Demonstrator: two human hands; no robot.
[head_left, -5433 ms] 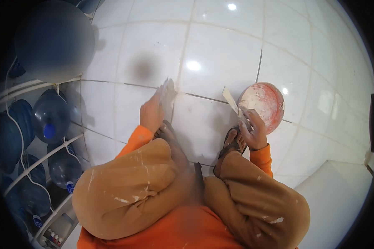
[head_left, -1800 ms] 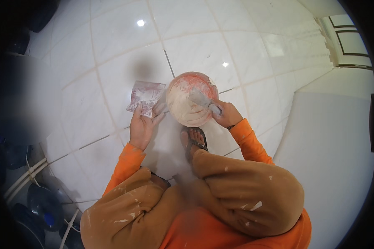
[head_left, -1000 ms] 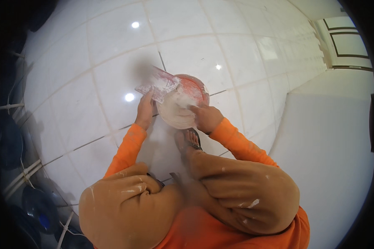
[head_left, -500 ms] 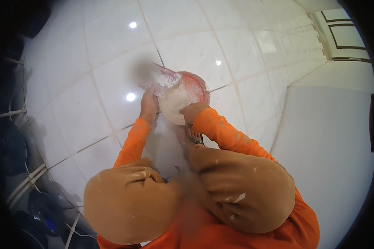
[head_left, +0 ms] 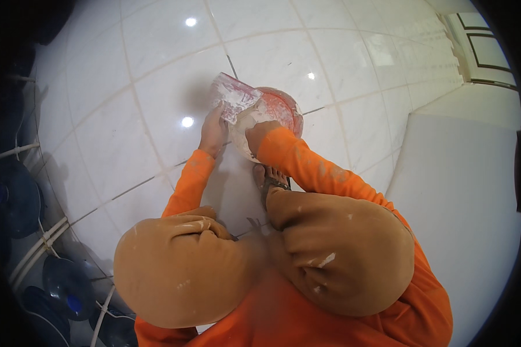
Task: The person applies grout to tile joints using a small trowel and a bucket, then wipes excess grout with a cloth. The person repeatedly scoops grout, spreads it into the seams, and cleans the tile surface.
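Note:
A red round tub (head_left: 297, 110) stands on the floor in front of my right foot, with cream-white paste (head_left: 246, 122) in it and smeared on its inner wall. My left hand (head_left: 213, 133) is closed on the lower edge of a reddish flat plate (head_left: 236, 96) coated with white paste, tilted at the tub's left rim. Over the near part of the tub, my right hand (head_left: 259, 134) is curled with its fingers down by the paste. Whatever it grips is hidden behind the hand and the orange sleeve.
White glossy tiles (head_left: 168, 87) cover the floor. Large blue water bottles (head_left: 66, 286) lie in a white rack (head_left: 37, 251) along the left. To the right is a plain white surface (head_left: 457, 191), with a white panelled door (head_left: 486, 49) beyond. My bent knees (head_left: 341, 254) frame the near side.
My right hand has moved left across the tub, deeper over the paste. The coated plate stays in my left hand at the rim, its face now more plainly seen. The view has shifted slightly.

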